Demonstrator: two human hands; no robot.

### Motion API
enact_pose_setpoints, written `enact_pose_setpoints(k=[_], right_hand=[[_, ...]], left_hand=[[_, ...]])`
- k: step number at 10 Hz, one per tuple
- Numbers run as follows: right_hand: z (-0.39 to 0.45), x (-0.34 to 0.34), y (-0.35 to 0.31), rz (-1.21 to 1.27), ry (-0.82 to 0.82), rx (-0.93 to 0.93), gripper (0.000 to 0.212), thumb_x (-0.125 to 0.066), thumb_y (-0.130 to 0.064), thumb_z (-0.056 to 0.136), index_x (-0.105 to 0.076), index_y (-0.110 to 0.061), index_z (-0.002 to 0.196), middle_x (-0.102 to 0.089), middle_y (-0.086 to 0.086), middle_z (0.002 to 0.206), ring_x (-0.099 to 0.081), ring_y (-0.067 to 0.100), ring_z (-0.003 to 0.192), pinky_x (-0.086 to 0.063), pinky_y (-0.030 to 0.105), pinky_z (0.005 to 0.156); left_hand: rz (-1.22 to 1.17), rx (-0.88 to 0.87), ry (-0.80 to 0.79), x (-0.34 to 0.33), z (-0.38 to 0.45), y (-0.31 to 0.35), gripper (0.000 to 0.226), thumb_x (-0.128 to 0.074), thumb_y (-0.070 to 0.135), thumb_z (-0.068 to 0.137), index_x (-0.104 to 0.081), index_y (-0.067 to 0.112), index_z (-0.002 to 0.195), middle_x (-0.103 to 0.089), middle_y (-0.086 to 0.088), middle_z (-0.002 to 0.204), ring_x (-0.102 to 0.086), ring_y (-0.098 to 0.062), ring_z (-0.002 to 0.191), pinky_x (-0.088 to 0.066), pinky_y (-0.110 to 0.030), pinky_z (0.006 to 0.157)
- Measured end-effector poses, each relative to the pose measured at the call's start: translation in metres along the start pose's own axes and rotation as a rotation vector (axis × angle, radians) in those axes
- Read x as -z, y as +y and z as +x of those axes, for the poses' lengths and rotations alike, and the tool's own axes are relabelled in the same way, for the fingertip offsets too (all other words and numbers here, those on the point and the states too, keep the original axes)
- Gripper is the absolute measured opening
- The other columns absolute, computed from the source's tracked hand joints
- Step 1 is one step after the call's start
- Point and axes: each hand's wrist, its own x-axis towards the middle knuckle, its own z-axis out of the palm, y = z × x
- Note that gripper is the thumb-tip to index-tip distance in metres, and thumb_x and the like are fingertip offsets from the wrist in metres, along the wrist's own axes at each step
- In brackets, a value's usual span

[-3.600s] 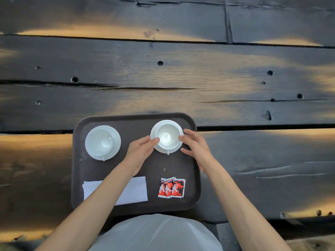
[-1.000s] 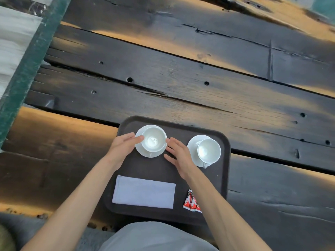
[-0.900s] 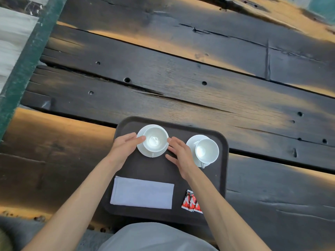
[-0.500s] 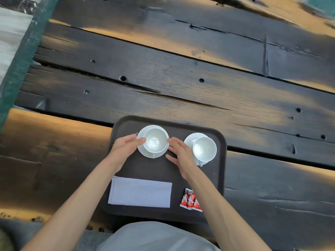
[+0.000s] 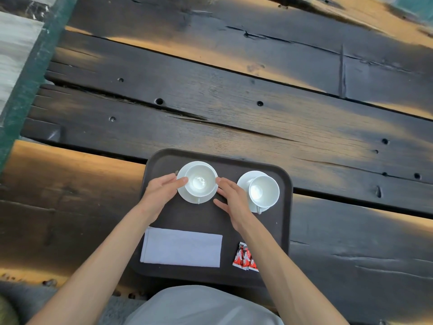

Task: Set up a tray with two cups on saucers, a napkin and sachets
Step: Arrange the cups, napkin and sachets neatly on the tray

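Nothing moved: both hands (image 5: 161, 192) (image 5: 232, 198) still flank left cup (image 5: 199, 182).

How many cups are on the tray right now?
2. One cup sits on a saucer at the tray's far left, between both hands; the other cup sits on a saucer at the far right. None seems hidden.
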Motion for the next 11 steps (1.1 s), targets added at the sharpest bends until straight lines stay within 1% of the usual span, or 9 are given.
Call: enact_pose_setpoints(k=[2,3,4,5,7,8,9,10,11], right_hand=[[-0.002,-0.002,0.001,-0.003,0.01,0.006,0.048,-0.073,-0.046,0.087,-0.064,-0.022,0.127,-0.065,-0.007,0.129,-0.06,0.012,0.122,-0.059,0.036,0.095],[-0.003,-0.002,0.001,0.002,0.009,0.008,0.045,-0.073,-0.045,0.088,-0.064,-0.022,0.126,-0.065,-0.006,0.129,-0.06,0.012,0.122,-0.059,0.037,0.096],[-0.003,-0.002,0.0,-0.008,0.011,0.008,0.047,-0.073,-0.045,0.088,-0.063,-0.021,0.128,-0.064,-0.006,0.13,-0.059,0.012,0.123,-0.058,0.038,0.097],[-0.004,-0.002,-0.001,-0.015,0.01,0.007,0.049,-0.073,-0.044,0.088,-0.062,-0.02,0.13,-0.064,-0.005,0.131,-0.059,0.012,0.123,-0.059,0.037,0.097],[-0.006,-0.002,-0.003,-0.025,0.018,0.003,0.05,-0.072,-0.044,0.09,-0.061,-0.019,0.132,-0.062,-0.004,0.132,-0.058,0.014,0.124,-0.057,0.039,0.099],[-0.007,-0.004,-0.004,-0.032,0.024,0.0,0.05,-0.072,-0.043,0.09,-0.06,-0.018,0.132,-0.062,-0.003,0.134,-0.057,0.016,0.126,-0.056,0.041,0.101],[-0.008,-0.005,-0.005,-0.038,0.031,0.0,0.05,-0.071,-0.043,0.091,-0.061,-0.018,0.133,-0.061,-0.003,0.135,-0.056,0.017,0.127,-0.055,0.042,0.103],[-0.009,-0.006,-0.003,-0.029,0.03,0.0,0.05,-0.071,-0.044,0.091,-0.061,-0.018,0.133,-0.062,-0.002,0.135,-0.056,0.017,0.127,-0.055,0.042,0.103],[-0.01,-0.006,-0.002,-0.035,0.032,0.008,0.051,-0.07,-0.046,0.091,-0.061,-0.018,0.132,-0.062,-0.003,0.134,-0.057,0.016,0.126,-0.055,0.042,0.102]], left_hand=[[0.004,-0.025,0.017,-0.004,-0.005,0.0,0.072,-0.079,0.034,0.085,-0.051,0.006,0.145,-0.057,0.003,0.144,-0.052,-0.013,0.133,-0.039,-0.039,0.117],[0.009,-0.041,0.039,-0.007,-0.006,-0.001,0.064,-0.078,0.035,0.086,-0.057,0.008,0.14,-0.062,0.003,0.139,-0.055,-0.014,0.132,-0.042,-0.037,0.115],[0.024,-0.028,0.043,-0.008,-0.007,-0.003,0.042,-0.076,0.036,0.087,-0.07,0.013,0.121,-0.067,0.008,0.124,-0.059,-0.008,0.12,-0.045,-0.033,0.109],[0.061,-0.039,0.04,-0.009,-0.007,-0.006,0.04,-0.073,0.04,0.088,-0.071,0.003,0.104,-0.066,0.001,0.106,-0.056,-0.012,0.105,-0.045,-0.035,0.103],[0.057,-0.022,0.077,-0.012,-0.009,-0.006,0.041,-0.071,0.038,0.091,-0.071,0.002,0.11,-0.07,-0.002,0.112,-0.061,-0.013,0.111,-0.044,-0.04,0.11],[0.033,-0.018,0.119,-0.014,-0.007,-0.009,0.029,-0.07,0.034,0.093,-0.076,0.012,0.11,-0.072,-0.004,0.124,-0.061,-0.013,0.124,-0.047,-0.032,0.107],[0.018,-0.026,0.128,-0.015,-0.006,-0.011,0.035,-0.069,0.033,0.093,-0.073,0.003,0.11,-0.072,-0.002,0.117,-0.062,-0.013,0.116,-0.048,-0.029,0.102],[0.033,-0.017,0.139,-0.014,-0.005,-0.011,0.047,-0.069,0.034,0.093,-0.063,-0.009,0.11,-0.064,-0.001,0.106,-0.057,-0.011,0.106,-0.047,-0.036,0.106],[0.055,-0.005,0.161,-0.015,-0.004,-0.011,0.039,-0.069,0.033,0.093,-0.069,-0.002,0.112,-0.07,-0.005,0.119,-0.061,-0.013,0.118,-0.046,-0.038,0.111]])
